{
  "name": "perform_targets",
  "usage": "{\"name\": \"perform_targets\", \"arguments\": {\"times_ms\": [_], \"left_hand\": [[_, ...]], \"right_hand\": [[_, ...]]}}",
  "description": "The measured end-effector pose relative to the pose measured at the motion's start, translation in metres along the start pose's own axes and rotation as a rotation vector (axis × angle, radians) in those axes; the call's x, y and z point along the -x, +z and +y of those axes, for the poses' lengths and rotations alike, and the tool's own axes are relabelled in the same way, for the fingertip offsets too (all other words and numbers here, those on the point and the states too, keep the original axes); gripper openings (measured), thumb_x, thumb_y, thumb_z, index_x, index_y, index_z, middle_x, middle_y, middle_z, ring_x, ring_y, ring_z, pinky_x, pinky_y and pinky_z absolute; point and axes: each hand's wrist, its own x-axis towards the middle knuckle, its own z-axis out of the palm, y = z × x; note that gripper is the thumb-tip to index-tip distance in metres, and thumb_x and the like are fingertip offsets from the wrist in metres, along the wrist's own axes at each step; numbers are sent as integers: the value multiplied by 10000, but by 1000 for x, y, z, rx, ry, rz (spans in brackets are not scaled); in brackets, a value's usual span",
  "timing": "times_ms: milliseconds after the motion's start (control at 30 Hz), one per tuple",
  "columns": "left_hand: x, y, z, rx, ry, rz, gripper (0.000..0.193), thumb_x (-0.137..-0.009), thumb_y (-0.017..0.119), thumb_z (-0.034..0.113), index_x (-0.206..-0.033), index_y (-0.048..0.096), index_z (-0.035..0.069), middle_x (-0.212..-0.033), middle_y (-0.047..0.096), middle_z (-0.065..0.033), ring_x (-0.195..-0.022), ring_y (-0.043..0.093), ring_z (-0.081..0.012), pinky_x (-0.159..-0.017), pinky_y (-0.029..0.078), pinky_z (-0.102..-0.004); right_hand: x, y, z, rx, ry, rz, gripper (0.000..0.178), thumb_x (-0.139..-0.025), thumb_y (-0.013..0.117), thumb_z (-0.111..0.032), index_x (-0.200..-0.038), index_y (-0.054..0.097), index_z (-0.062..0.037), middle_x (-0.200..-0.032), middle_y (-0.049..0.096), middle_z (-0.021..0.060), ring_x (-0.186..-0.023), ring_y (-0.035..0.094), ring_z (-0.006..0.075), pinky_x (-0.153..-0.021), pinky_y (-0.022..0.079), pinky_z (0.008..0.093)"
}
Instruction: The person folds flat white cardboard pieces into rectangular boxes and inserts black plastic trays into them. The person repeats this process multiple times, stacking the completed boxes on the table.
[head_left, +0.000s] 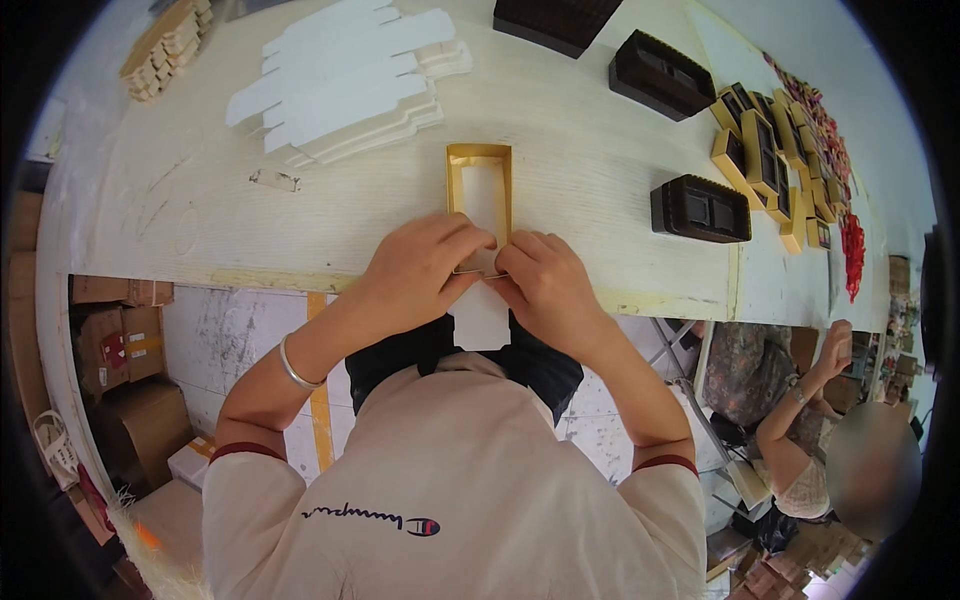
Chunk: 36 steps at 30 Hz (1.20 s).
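The gold box [479, 152] lay at the near edge of the bench [570, 180], in front of the person, its long sides pointing away and its top open on a white floor; the left hand [436, 262] was clamped on its near left corner, thumb and fingers pinching a thin edge of card; the right hand [541, 268] was clamped in the same way on the near right corner, the fingertips of both just beside each other; a white flap [482, 318] ran from the near end past the bench edge, above the person's lap; a bracelet [300, 372] circled the left wrist.

Beyond the box and to the left lay a stack of flat white card [345, 85]; farther left, near the far corner, stood a pile of pale strips [168, 50]; to the right were three dark brown trays [702, 212], well apart from the box; past them sat a cluster of gold boxes with dark insides [764, 150], some leaning on others, with a red bundle [852, 258] just beside; below the bench at left stood brown cartons [140, 430]; at far right a co-worker's hand [836, 348] was raised.
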Motion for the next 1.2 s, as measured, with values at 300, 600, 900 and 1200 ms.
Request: {"name": "perform_targets", "arguments": {"times_ms": [300, 600, 900, 1200], "left_hand": [[-4, -4, -6, 63, 74, -67, 91, -769, 678, 50, -854, 652, 30, -834, 589, -77, -774, 588, -271, -663, 482, -373], [-3, 2, -4, 87, 0, -12, 80, -745, 711, 46, -761, 639, 16, -743, 550, -84, -657, 543, -288, -596, 451, -376], [-10, -16, -11, 419, -147, -222, 185, -872, 671, 169, -927, 619, 0, -892, 608, -115, -800, 599, -256, -686, 472, -321], [-10, -9, -5, 419, -162, 12, 179, -915, 591, 89, -1070, 546, 13, -1117, 572, -133, -795, 622, -235, -672, 476, -311]], "right_hand": [[10, 10, -8, -237, 243, 54, 216, -742, 593, 94, -917, 577, -31, -836, 603, 131, -775, 565, 350, -708, 450, 405], [33, -15, -14, 165, -97, 29, 479, -700, 625, 43, -1171, 562, -12, -1124, 583, 149, -994, 574, 320, -866, 440, 391], [24, 12, 11, -271, -59, 186, 404, -750, 666, 56, -1121, 547, -51, -1017, 587, 105, -816, 578, 237, -681, 472, 326], [15, 28, -6, -541, 262, 345, 347, -803, 629, 93, -1121, 546, -21, -1034, 563, 117, -675, 498, 187, -578, 445, 276]]}}
